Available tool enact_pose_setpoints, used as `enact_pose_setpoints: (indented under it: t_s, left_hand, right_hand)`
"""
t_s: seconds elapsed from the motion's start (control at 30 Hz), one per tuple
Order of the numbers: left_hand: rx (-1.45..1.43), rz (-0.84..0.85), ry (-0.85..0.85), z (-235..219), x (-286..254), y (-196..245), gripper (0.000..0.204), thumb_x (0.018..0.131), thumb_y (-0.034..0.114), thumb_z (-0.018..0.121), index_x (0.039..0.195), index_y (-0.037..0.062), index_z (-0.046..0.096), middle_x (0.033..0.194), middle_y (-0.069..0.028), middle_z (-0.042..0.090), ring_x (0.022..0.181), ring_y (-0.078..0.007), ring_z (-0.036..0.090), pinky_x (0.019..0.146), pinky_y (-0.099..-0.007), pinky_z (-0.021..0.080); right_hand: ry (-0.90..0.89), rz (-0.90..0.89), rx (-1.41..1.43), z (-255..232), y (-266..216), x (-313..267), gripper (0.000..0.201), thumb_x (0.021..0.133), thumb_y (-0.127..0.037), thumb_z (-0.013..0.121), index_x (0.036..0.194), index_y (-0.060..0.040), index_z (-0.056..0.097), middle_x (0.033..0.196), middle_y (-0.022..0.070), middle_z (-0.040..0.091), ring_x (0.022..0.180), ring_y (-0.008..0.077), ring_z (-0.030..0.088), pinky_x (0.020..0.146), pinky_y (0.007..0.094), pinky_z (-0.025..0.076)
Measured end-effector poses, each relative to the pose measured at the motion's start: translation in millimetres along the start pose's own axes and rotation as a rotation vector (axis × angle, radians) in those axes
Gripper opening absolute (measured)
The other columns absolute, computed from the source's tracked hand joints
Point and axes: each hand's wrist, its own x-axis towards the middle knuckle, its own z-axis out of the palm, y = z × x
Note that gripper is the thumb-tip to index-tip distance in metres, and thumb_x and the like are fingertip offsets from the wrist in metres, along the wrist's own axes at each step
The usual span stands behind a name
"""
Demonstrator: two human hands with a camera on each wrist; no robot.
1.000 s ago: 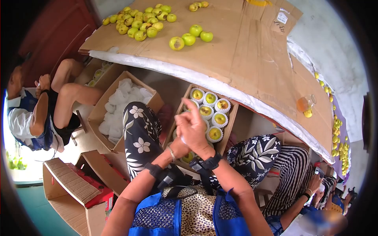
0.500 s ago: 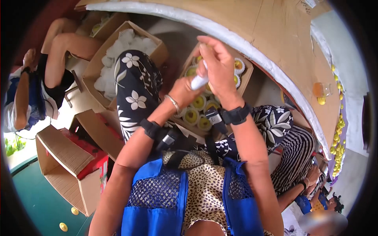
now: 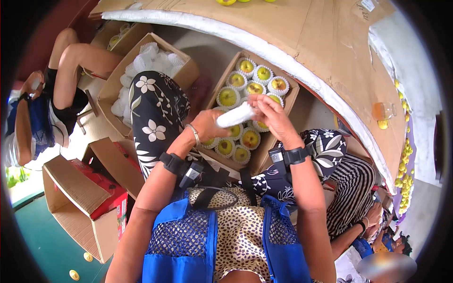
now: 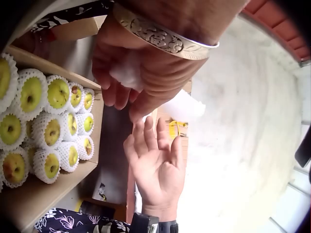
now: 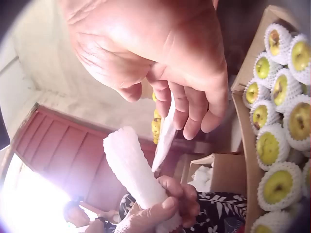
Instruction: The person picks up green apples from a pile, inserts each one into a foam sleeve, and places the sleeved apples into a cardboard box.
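My left hand [image 3: 207, 125] grips a white foam net sleeve [image 3: 234, 116], which sticks out toward the right. In the right wrist view the sleeve [image 5: 131, 165] is a flattened tube, and a second thin white strip [image 5: 165, 141] runs from the left hand up to the right fingers. My right hand [image 3: 277, 120] is at the sleeve's far end; its palm and extended fingers [image 4: 151, 138] show in the left wrist view. Below both hands, a cardboard box [image 4: 98, 121] holds rows of yellow-green apples [image 3: 227, 97] in white foam nets.
Left of my knee stands a carton [image 3: 186, 75] full of white foam nets [image 3: 153, 61]. An open red-and-brown box [image 3: 80, 188] lies lower left. The cardboard-covered table [image 3: 306, 42] borders the far side, with a jar [image 3: 383, 111] on it. People sit at both sides.
The hands have drawn apart from being clasped together, exposing the foam sleeve in the left hand. The head view has tilted down, so most of the table's apples have left it.
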Motion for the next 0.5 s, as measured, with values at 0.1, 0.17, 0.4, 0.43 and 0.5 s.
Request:
enact_pose_setpoints:
  t_s: [0.1, 0.17, 0.4, 0.43, 0.5]
  left_hand:
    - [0.097, -0.098, -0.256, 4, 9, -15, 0.046, 0.059, 0.024, 0.079, 0.097, 0.0035, 0.064, 0.088, -0.013, 0.066, 0.079, -0.0208, 0.063, 0.073, -0.0306, 0.047]
    - [0.088, 0.026, -0.227, 5, 8, -19, 0.052, 0.058, 0.025, 0.079, 0.101, 0.003, 0.062, 0.091, -0.014, 0.065, 0.082, -0.0224, 0.062, 0.075, -0.0313, 0.047]
    - [-0.018, 0.058, -0.18, 1, 13, -20, 0.059, 0.058, 0.026, 0.082, 0.105, 0.0002, 0.058, 0.089, -0.0086, 0.064, 0.08, -0.015, 0.058, 0.076, -0.0289, 0.047]
    - [-0.059, 0.058, -0.2, 2, 14, -22, 0.06, 0.058, 0.027, 0.082, 0.106, 0.0005, 0.058, 0.09, -0.0084, 0.064, 0.081, -0.0148, 0.058, 0.076, -0.0285, 0.046]
    - [-0.142, 0.047, -0.215, 3, 15, -22, 0.061, 0.059, 0.026, 0.081, 0.11, 0.0039, 0.057, 0.097, -0.0095, 0.064, 0.085, -0.0218, 0.059, 0.077, -0.0309, 0.046]
  right_hand:
    - [-0.136, -0.13, -0.196, 9, 7, 4, 0.03, 0.095, -0.023, 0.044, 0.117, -0.0055, 0.052, 0.105, 0.0021, 0.058, 0.099, 0.0095, 0.053, 0.085, 0.0246, 0.042]
    - [-0.272, -0.122, -0.21, 16, 6, 7, 0.029, 0.095, -0.023, 0.042, 0.111, -0.0037, 0.056, 0.102, 0.0014, 0.059, 0.096, 0.0093, 0.053, 0.085, 0.0239, 0.041]
    - [-0.143, -0.205, -0.291, 11, 2, -4, 0.033, 0.094, -0.028, 0.043, 0.108, -0.0005, 0.057, 0.094, 0.0037, 0.06, 0.087, 0.0099, 0.053, 0.079, 0.0252, 0.043]
    - [-0.138, -0.192, -0.278, 10, 1, -7, 0.034, 0.094, -0.028, 0.043, 0.107, 0.0002, 0.057, 0.092, 0.0043, 0.061, 0.084, 0.0101, 0.054, 0.078, 0.0255, 0.043]
    - [-0.198, -0.135, -0.303, 4, 1, -8, 0.034, 0.094, -0.03, 0.044, 0.111, -0.0024, 0.055, 0.097, 0.0043, 0.06, 0.089, 0.0117, 0.054, 0.083, 0.0273, 0.043]
